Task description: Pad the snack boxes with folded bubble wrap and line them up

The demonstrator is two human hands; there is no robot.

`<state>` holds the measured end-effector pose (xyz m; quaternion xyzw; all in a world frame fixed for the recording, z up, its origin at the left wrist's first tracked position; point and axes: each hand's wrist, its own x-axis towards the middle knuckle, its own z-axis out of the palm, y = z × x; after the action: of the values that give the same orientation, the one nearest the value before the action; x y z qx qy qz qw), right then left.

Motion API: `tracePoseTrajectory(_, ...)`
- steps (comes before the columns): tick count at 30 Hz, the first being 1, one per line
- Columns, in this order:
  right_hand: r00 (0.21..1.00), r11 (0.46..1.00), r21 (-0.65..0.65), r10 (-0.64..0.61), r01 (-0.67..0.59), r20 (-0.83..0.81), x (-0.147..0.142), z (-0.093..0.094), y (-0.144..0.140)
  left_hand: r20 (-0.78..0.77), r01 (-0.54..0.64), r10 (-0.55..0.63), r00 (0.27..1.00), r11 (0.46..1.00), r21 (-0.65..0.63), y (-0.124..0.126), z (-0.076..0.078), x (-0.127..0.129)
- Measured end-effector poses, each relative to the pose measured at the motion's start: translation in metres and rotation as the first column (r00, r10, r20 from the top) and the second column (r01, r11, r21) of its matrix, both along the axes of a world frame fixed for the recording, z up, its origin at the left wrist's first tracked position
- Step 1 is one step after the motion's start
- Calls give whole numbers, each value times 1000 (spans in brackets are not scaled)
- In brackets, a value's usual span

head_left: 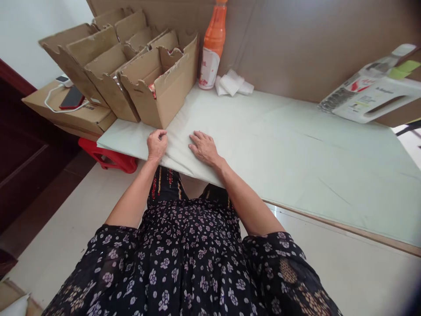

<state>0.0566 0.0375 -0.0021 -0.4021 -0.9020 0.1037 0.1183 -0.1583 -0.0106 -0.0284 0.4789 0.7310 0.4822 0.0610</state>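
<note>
My left hand (157,145) rests at the table's near edge, just in front of the nearest cardboard box (174,94). Its fingers are curled into a loose fist, and nothing shows in it. To the right of it, my right hand (204,148) lies palm down with its fingers stretched out, holding nothing. Both hands touch the pale cloth cover (179,151) on the table, which is wrinkled between them. Inside the nearest box, something red is partly visible.
Several open cardboard boxes (101,66) stand at the left. An orange bottle (212,48) and white folded tissues (232,82) are at the back. A white jug (378,98) and clear bottle (355,81) stand right. A phone (72,98) lies on a carton (95,117) above a red stool (113,160).
</note>
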Motion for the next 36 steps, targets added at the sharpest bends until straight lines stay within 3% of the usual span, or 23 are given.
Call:
tracePoseTrajectory(17, 995, 995, 16, -102, 102, -16, 18, -5, -18, 36, 29, -29, 999, 1000, 10, -1, 3, 1)
tracePoseTrajectory(36, 994, 992, 70, -107, 110, -38, 21, -7, -19, 100, 40, -42, 994, 999, 28, -2, 8, 5)
